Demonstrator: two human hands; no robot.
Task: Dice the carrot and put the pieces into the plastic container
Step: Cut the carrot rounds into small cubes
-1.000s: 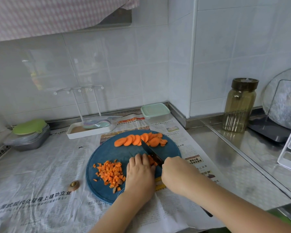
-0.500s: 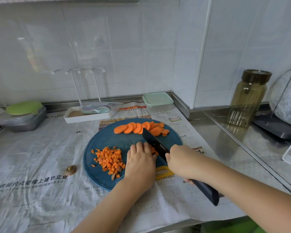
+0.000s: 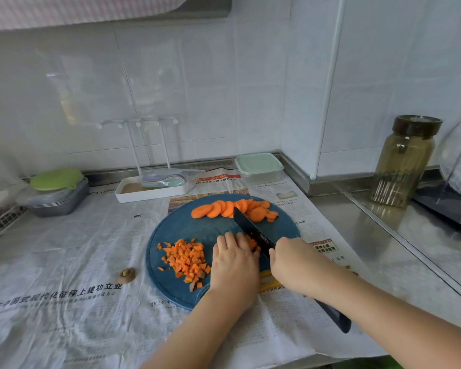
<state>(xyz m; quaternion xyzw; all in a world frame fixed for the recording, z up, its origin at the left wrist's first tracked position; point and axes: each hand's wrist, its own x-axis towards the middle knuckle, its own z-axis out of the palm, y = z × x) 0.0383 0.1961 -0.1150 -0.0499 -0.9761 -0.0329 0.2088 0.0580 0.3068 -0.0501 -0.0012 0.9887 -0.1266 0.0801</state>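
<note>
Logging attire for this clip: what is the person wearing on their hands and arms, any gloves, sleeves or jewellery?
Both are bare. The left hand and right hand wear no gloves, and no ring, watch or bracelet shows on the visible sides. The forearms are uncovered down to the frame's edge; no sleeve comes into view.

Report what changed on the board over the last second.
The knife, gripped by the right hand, lifted out of its cut; more blade now shows, tip near the carrot slices. The left hand kept holding the carrot pieces. The diced pile and plastic container did not move.
</note>
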